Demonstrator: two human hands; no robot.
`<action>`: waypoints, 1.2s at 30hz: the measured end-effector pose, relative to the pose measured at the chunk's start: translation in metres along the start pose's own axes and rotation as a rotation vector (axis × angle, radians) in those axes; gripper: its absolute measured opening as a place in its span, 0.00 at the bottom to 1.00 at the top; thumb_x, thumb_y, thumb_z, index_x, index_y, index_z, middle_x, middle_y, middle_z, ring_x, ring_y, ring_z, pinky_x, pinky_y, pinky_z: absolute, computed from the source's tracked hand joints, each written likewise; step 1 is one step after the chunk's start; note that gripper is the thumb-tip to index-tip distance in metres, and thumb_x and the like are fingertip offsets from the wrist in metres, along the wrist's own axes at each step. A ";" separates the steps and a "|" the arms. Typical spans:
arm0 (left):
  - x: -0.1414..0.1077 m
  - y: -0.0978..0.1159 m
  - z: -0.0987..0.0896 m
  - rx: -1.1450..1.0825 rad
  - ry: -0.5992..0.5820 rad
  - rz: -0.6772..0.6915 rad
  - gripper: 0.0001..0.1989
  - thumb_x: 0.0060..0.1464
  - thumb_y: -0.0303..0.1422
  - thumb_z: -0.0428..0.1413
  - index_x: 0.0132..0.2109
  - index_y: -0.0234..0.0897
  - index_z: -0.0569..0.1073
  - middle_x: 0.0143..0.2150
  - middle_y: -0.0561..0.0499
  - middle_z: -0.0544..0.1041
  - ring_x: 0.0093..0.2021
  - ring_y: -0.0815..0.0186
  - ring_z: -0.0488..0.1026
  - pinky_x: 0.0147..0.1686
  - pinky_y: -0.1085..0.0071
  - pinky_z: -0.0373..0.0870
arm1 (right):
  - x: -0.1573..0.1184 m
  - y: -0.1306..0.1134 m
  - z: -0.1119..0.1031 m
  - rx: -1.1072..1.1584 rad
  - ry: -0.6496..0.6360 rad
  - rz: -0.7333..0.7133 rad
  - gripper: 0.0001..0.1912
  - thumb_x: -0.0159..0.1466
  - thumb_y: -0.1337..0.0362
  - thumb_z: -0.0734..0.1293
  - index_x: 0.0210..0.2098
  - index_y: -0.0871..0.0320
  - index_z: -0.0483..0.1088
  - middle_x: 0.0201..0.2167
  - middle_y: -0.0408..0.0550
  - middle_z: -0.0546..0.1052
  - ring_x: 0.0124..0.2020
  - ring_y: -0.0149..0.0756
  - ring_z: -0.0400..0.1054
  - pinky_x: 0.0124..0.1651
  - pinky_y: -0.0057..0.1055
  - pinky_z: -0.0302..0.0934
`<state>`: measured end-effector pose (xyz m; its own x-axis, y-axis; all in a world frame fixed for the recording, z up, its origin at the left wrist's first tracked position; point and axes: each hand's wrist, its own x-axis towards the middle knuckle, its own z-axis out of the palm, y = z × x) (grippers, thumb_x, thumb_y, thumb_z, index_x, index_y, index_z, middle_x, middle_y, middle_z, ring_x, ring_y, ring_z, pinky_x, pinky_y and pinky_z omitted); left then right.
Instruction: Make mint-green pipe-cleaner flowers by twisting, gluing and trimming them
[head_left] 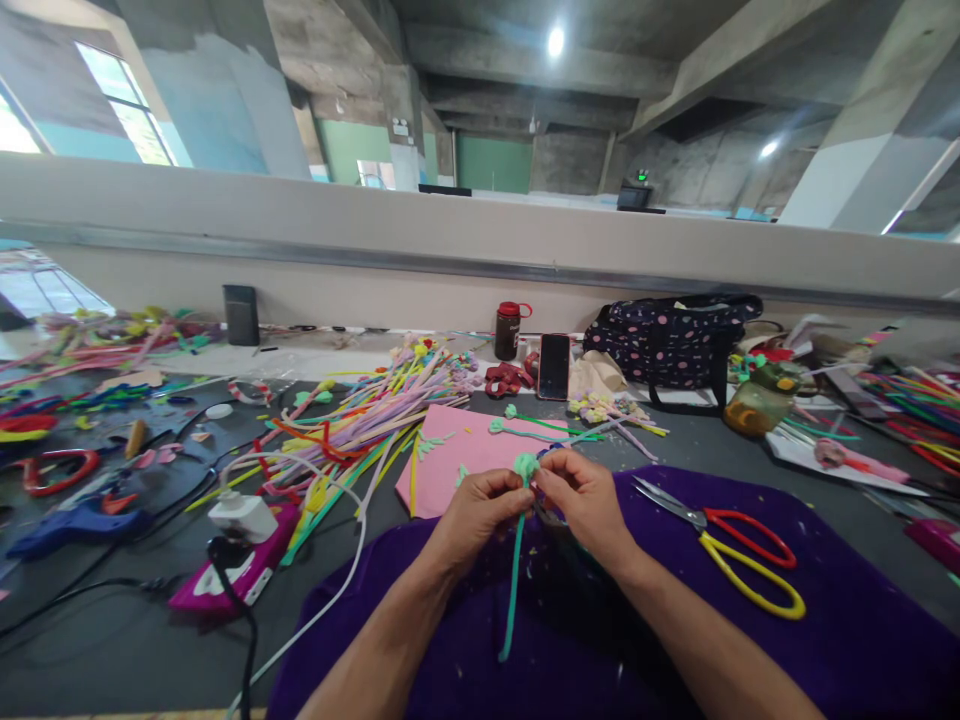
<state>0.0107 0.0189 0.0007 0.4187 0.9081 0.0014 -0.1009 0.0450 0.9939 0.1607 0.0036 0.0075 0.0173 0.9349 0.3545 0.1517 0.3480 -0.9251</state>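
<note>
Between my hands is a mint-green pipe-cleaner flower [526, 466], its fuzzy stem [513, 590] hanging down over a dark purple cloth [465, 640]. My left hand [487, 505] pinches the flower just under its head. From the other side my right hand [581, 495] closes its thumb and fingers at the same spot; what exactly its fingertips hold is partly hidden. Scissors [705, 520] with one red and one yellow handle lie on the cloth to the right. Behind my hands, a pink sheet [442, 470] carries small green pieces and green-stemmed pipe cleaners [532, 430].
A heap of coloured pipe cleaners [375, 410] spreads at left centre. A magenta power strip [247, 570] with cables and a blue glue gun [82, 525] lie left. At the back stand a bottle [508, 335], a phone [553, 366], a patterned bag [667, 345] and a jar [757, 400].
</note>
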 end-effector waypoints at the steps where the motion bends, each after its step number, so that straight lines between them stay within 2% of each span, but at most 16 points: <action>1: 0.000 0.000 0.000 0.005 0.001 -0.007 0.13 0.42 0.40 0.59 0.25 0.32 0.71 0.19 0.55 0.67 0.17 0.75 0.58 0.16 0.78 0.53 | 0.000 0.000 0.000 0.001 0.000 0.004 0.07 0.56 0.63 0.65 0.25 0.61 0.68 0.18 0.40 0.66 0.19 0.25 0.58 0.22 0.22 0.53; 11: 0.001 0.001 -0.001 0.001 -0.018 -0.033 0.13 0.43 0.39 0.59 0.26 0.31 0.71 0.19 0.55 0.67 0.17 0.76 0.58 0.16 0.79 0.54 | 0.001 0.002 0.001 0.001 0.004 0.015 0.07 0.56 0.63 0.65 0.25 0.61 0.68 0.17 0.39 0.66 0.18 0.25 0.57 0.22 0.22 0.52; 16: 0.002 0.000 -0.004 -0.145 0.039 -0.105 0.12 0.43 0.38 0.60 0.26 0.31 0.70 0.21 0.54 0.69 0.15 0.78 0.58 0.14 0.81 0.52 | 0.000 0.000 -0.003 0.038 0.009 0.024 0.09 0.56 0.61 0.65 0.28 0.61 0.70 0.18 0.40 0.67 0.18 0.25 0.58 0.22 0.23 0.54; 20: 0.003 0.002 -0.009 -0.326 0.063 -0.147 0.11 0.43 0.37 0.59 0.30 0.32 0.73 0.19 0.56 0.68 0.13 0.79 0.57 0.11 0.82 0.48 | -0.001 0.001 -0.006 0.052 0.003 0.036 0.10 0.58 0.60 0.63 0.28 0.61 0.70 0.19 0.40 0.68 0.18 0.25 0.60 0.23 0.23 0.55; 24: 0.003 0.002 -0.010 -0.432 0.112 -0.125 0.12 0.41 0.37 0.61 0.31 0.31 0.74 0.22 0.53 0.70 0.16 0.78 0.60 0.12 0.81 0.49 | -0.005 0.007 -0.001 0.030 -0.125 0.043 0.12 0.59 0.60 0.62 0.23 0.61 0.68 0.18 0.40 0.66 0.18 0.25 0.59 0.21 0.23 0.53; 28: 0.002 -0.002 -0.007 -0.392 0.158 -0.098 0.13 0.41 0.38 0.61 0.32 0.31 0.76 0.22 0.52 0.70 0.19 0.76 0.63 0.16 0.80 0.50 | -0.010 0.010 0.010 0.057 -0.326 0.093 0.12 0.59 0.59 0.62 0.24 0.61 0.67 0.17 0.39 0.64 0.16 0.25 0.58 0.20 0.22 0.52; 32: 0.000 -0.004 -0.002 -0.309 0.106 -0.095 0.16 0.38 0.39 0.62 0.30 0.29 0.76 0.23 0.51 0.70 0.20 0.76 0.60 0.17 0.78 0.50 | -0.016 0.013 0.017 0.033 -0.391 0.171 0.12 0.58 0.60 0.62 0.22 0.60 0.64 0.14 0.37 0.61 0.15 0.25 0.57 0.19 0.22 0.51; 36: -0.002 -0.003 0.000 -0.252 0.056 -0.069 0.15 0.39 0.39 0.61 0.29 0.29 0.76 0.20 0.53 0.68 0.18 0.78 0.57 0.16 0.77 0.46 | -0.018 0.015 0.012 -0.061 -0.471 0.218 0.14 0.58 0.60 0.62 0.19 0.60 0.62 0.13 0.38 0.62 0.14 0.25 0.57 0.19 0.22 0.50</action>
<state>0.0098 0.0169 -0.0020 0.3824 0.9207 -0.0785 -0.2987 0.2035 0.9324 0.1510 -0.0069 -0.0142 -0.3891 0.9202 0.0424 0.2520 0.1505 -0.9560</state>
